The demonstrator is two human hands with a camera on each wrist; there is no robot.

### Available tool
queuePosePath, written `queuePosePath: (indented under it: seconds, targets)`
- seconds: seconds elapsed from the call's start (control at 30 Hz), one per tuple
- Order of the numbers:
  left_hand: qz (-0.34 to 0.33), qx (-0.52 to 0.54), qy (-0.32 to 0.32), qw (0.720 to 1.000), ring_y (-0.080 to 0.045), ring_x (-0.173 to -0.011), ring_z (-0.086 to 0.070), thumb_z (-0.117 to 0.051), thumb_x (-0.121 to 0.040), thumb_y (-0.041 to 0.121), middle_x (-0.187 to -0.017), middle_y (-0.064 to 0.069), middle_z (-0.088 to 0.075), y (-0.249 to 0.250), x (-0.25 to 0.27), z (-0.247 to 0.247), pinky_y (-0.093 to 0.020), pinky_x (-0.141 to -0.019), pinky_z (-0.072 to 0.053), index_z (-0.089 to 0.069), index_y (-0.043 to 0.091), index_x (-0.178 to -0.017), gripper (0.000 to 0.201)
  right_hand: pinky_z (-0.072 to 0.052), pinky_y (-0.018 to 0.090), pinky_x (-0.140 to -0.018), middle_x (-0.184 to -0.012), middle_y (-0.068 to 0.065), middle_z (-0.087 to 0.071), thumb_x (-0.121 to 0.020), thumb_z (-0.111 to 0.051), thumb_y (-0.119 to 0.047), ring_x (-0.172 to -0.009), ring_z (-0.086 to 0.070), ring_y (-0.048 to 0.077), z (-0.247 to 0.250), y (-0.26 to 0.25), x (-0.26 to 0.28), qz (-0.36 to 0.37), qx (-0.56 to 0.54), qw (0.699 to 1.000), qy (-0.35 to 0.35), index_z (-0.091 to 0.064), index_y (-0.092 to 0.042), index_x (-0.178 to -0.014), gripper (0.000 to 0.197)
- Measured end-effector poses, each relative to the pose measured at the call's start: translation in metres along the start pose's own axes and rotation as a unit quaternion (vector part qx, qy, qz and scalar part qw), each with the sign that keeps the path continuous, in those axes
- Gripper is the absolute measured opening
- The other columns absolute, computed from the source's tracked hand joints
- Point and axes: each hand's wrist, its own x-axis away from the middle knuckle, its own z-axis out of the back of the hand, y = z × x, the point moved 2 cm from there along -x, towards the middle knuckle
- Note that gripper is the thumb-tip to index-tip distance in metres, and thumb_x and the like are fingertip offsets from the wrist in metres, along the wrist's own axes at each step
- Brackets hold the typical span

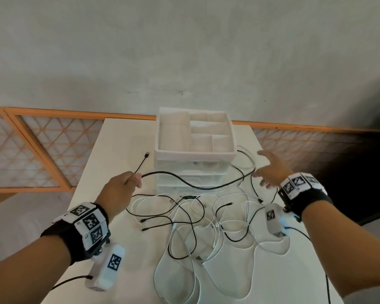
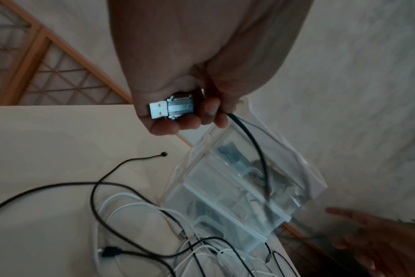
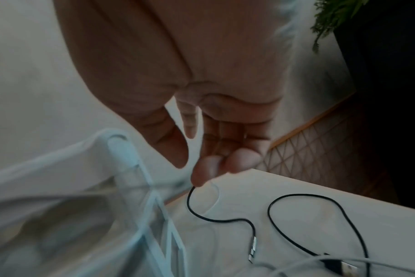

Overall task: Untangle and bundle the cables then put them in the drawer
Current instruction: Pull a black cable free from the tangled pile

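A tangle of black and white cables (image 1: 195, 222) lies on the white table (image 1: 119, 139) in front of a white drawer unit (image 1: 193, 154) with clear drawers. My left hand (image 1: 135, 181) is raised left of the unit and grips a thick black cable (image 1: 184, 182) by its silver USB plug (image 2: 168, 109). That cable sags across the drawer fronts toward the right. My right hand (image 1: 263, 170) hovers right of the unit with fingers spread; in the right wrist view a thin black cable (image 3: 197, 211) touches one fingertip (image 3: 201, 174), thumb apart.
A thin black cable end (image 1: 147, 154) lies on the table left of the unit. An orange lattice screen (image 1: 42, 150) stands beyond the table's left and far edges. The table's right edge drops to a dark floor (image 1: 349, 172). A plant (image 3: 332, 18) is at the right.
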Motion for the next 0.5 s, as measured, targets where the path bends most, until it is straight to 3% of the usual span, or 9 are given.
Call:
queuePosePath:
  seconds: [0.07,0.13,0.2,0.27,0.33,0.4,0.47,0.5]
  targets:
    - [-0.024,-0.001,-0.013,1.0,-0.022,-0.061,-0.046,-0.048,-0.102,0.032,-0.063,-0.004,-0.049,0.011,0.004,0.003,-0.031,-0.062,-0.038,-0.066,0.012,-0.08,0.034,-0.051,0.032,-0.059,-0.07,0.004,-0.06,-0.086,-0.068,-0.006,-0.058,-0.053,0.016,-0.005,0.004,0.016,0.045,0.053,0.997,0.02,-0.044,-0.029,-0.142,0.065]
    - [-0.066,-0.011,-0.033,0.997,-0.018,-0.059,-0.047,-0.049,-0.102,0.031,-0.06,0.0,-0.05,0.032,0.011,0.001,-0.029,-0.061,-0.039,-0.068,0.015,-0.082,0.032,-0.052,0.029,-0.066,-0.055,-0.008,-0.056,-0.083,-0.077,-0.023,-0.053,-0.052,0.007,-0.017,-0.011,0.047,0.135,0.023,0.99,0.027,-0.049,-0.037,-0.136,0.061]
    - [-0.116,-0.01,-0.07,0.991,-0.011,-0.056,-0.045,-0.047,-0.102,0.028,-0.059,0.006,-0.048,0.058,0.022,-0.005,-0.023,-0.057,-0.038,-0.069,0.018,-0.084,0.03,-0.043,0.016,-0.054,-0.049,-0.006,-0.057,-0.081,-0.08,-0.038,-0.043,-0.048,0.001,-0.048,-0.034,0.086,0.222,-0.015,0.974,-0.038,-0.045,-0.047,-0.133,0.063]
    - [-0.181,0.0,-0.116,0.977,-0.009,-0.056,-0.043,-0.047,-0.103,0.029,-0.058,0.01,-0.045,0.082,0.037,-0.013,-0.02,-0.057,-0.038,-0.069,0.022,-0.085,0.029,-0.038,0.012,-0.05,-0.051,-0.003,-0.057,-0.079,-0.078,-0.051,-0.042,-0.047,0.001,-0.09,-0.044,0.112,0.258,0.019,0.961,-0.097,-0.046,-0.05,-0.128,0.059]
    - [-0.237,0.01,-0.139,0.961,-0.014,-0.06,-0.041,-0.048,-0.103,0.031,-0.061,0.005,-0.043,0.096,0.051,-0.014,-0.026,-0.059,-0.037,-0.07,0.025,-0.085,0.029,-0.04,0.014,-0.053,-0.052,-0.006,-0.057,-0.084,-0.07,-0.054,-0.044,-0.049,0.001,-0.123,-0.034,0.112,0.24,0.087,0.962,-0.101,-0.059,-0.039,-0.101,0.025]
    - [-0.247,0.038,-0.137,0.959,-0.015,-0.058,-0.038,-0.049,-0.102,0.034,-0.061,0.002,-0.041,0.096,0.058,-0.002,-0.026,-0.057,-0.034,-0.068,0.023,-0.084,0.029,-0.046,0.021,-0.059,-0.059,-0.006,-0.065,-0.09,-0.064,-0.047,-0.049,-0.058,0.003,-0.128,-0.012,0.095,0.155,0.156,0.967,-0.127,-0.062,-0.026,-0.08,0.023]
    - [-0.219,0.016,-0.143,0.965,-0.008,-0.054,-0.039,-0.049,-0.098,0.041,-0.06,0.003,-0.043,0.08,0.059,0.013,-0.02,-0.055,-0.034,-0.065,0.02,-0.08,0.032,-0.054,0.026,-0.061,-0.069,-0.003,-0.073,-0.092,-0.064,-0.039,-0.056,-0.068,0.012,-0.108,0.008,0.077,0.062,0.179,0.973,-0.129,-0.067,-0.02,-0.082,0.022]
    - [-0.197,-0.046,-0.165,0.965,-0.005,-0.054,-0.042,-0.049,-0.097,0.042,-0.061,0.006,-0.047,0.065,0.058,0.017,-0.016,-0.055,-0.035,-0.064,0.019,-0.078,0.033,-0.056,0.026,-0.067,-0.076,-0.001,-0.075,-0.092,-0.065,-0.036,-0.063,-0.071,0.015,-0.094,0.014,0.07,0.042,0.175,0.98,-0.084,-0.07,-0.018,-0.088,0.019]
